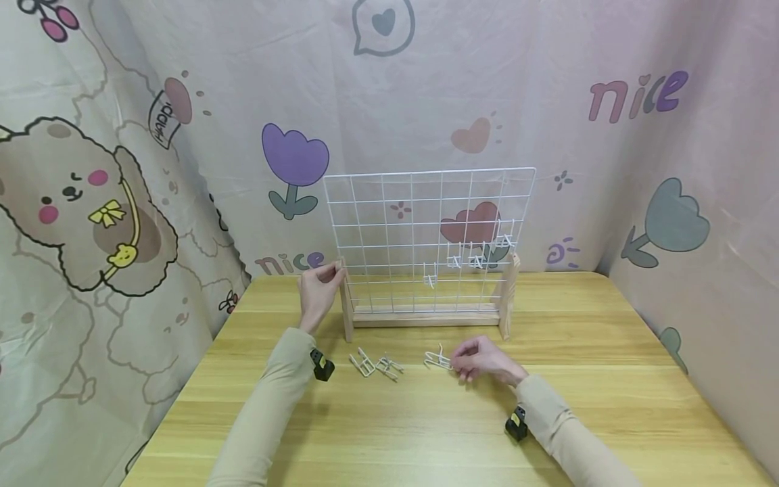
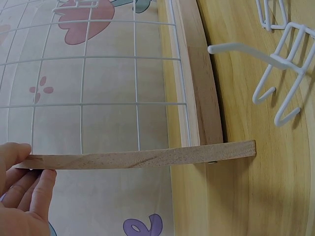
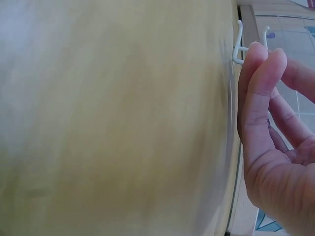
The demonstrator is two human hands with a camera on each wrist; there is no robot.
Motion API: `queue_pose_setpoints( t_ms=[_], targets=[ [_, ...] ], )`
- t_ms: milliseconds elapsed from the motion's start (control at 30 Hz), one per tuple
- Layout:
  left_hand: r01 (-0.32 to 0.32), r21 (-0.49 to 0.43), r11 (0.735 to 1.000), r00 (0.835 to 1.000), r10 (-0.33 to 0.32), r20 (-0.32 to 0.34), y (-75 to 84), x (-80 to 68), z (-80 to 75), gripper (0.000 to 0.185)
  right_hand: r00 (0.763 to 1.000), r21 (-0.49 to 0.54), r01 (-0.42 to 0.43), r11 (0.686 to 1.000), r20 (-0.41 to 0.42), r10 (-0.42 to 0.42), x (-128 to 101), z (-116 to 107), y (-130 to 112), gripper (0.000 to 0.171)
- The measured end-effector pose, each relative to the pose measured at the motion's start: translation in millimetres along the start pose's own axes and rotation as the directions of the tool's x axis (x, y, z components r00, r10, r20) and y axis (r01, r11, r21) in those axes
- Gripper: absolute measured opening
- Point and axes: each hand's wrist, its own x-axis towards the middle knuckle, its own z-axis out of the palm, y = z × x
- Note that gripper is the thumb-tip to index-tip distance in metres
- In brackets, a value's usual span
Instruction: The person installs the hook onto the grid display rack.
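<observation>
A white wire grid panel [image 1: 429, 240] stands upright in a wooden base [image 1: 426, 316] at the back of the table. Several white wire hooks [image 1: 471, 257] hang on its lower right squares. My left hand [image 1: 319, 287] pinches the top of the left wooden post [image 1: 345, 297]; in the left wrist view its fingers [image 2: 22, 184] hold the post's end [image 2: 138, 159]. My right hand [image 1: 481, 358] rests on the table and pinches a white wire hook [image 1: 437, 360], whose tips [image 3: 239, 46] show above the fingers [image 3: 261, 88].
Two more loose white hooks [image 1: 376, 365] lie on the wooden table [image 1: 426, 426] between my hands. Patterned cloth [image 1: 122, 203] walls in the table on the left, back and right. The same loose hooks [image 2: 283, 73] lie near the base.
</observation>
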Motion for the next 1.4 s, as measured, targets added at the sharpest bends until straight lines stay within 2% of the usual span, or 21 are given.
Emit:
queue_pose_setpoints(
  t_ms=[600, 833, 1133, 1400],
  targets=[
    [0.009, -0.013, 1.000, 1.000, -0.009, 0.005, 0.2, -0.6, 0.5, 0.027, 1.000, -0.022, 0.014, 1.000, -0.024, -0.015, 3.8, 3.3, -0.5, 0.024],
    [0.008, -0.009, 1.000, 1.000, -0.008, 0.002, 0.7, -0.2, 1.5, 0.028, 0.999, -0.023, -0.009, 1.000, -0.033, 0.008, 3.8, 3.0, -0.2, 0.024],
    [0.003, 0.000, 1.000, 1.000, -0.003, 0.003, 0.3, 0.2, 1.1, 0.028, 0.999, 0.007, -0.027, 1.000, -0.022, 0.027, 2.5, 3.0, -2.1, 0.029],
    [0.015, 0.001, 1.000, 1.000, -0.015, 0.010, 0.3, 0.1, 0.5, 0.028, 1.000, -0.007, -0.025, 1.000, -0.003, 0.025, 3.6, 3.8, -1.4, 0.026]
  ],
)
